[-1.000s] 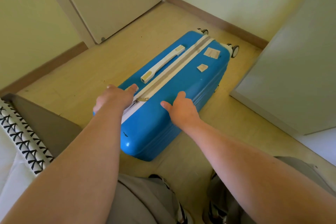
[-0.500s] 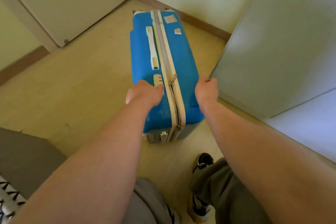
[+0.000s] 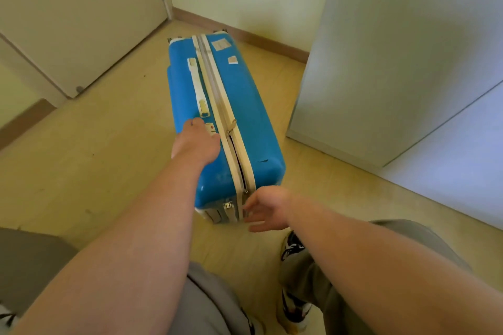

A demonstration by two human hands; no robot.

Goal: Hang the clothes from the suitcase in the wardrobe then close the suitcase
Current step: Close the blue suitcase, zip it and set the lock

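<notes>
Blue suitcase (image 3: pixel 253 128) on edge, zip (image 3: pixel 217 95) partly undone, left hand (image 3: pixel 197 143) flat on top gripping nothing, right hand (image 3: pixel 268 208) loose-fingered, empty, at near end

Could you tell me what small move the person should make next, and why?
Probably the right hand should pinch the zipper pull beside it: the suitcase seam gapes there, while the left hand rests on the shell.
</notes>
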